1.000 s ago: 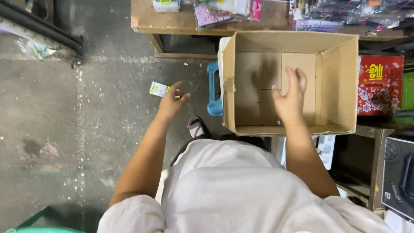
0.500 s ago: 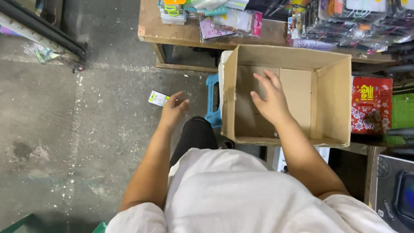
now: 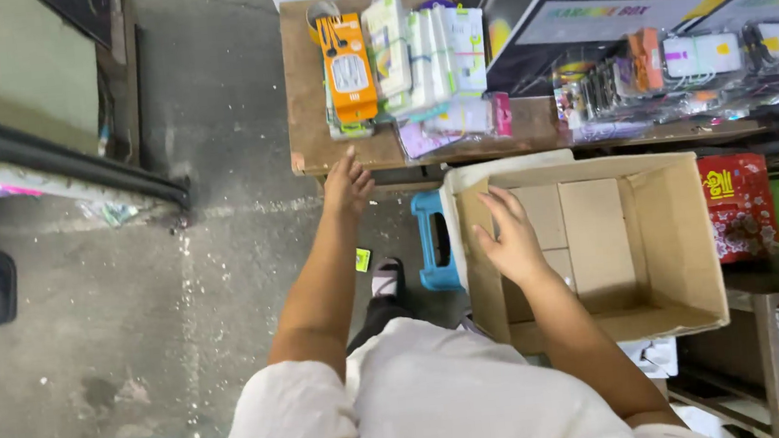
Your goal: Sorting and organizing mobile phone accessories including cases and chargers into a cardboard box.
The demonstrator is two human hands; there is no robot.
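A person's right hand [image 3: 510, 237], fingers spread, rests on the left wall of an empty cardboard box [image 3: 683, 250] below a wooden table [image 3: 305, 114], likely light, best gripped by its rim, while the open left hand [image 3: 347, 183] reaches tableward.

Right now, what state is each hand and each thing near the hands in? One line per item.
Left hand: open, empty, reaching toward the wooden table's front edge.
Right hand: open, fingers spread, on the cardboard box's left wall.
Cardboard box: open at the top, upright, empty.
Wooden table: loaded with packaged goods.
Orange package: sealed, lying flat on the table.
Blue stool: on the floor, partly hidden by the box.
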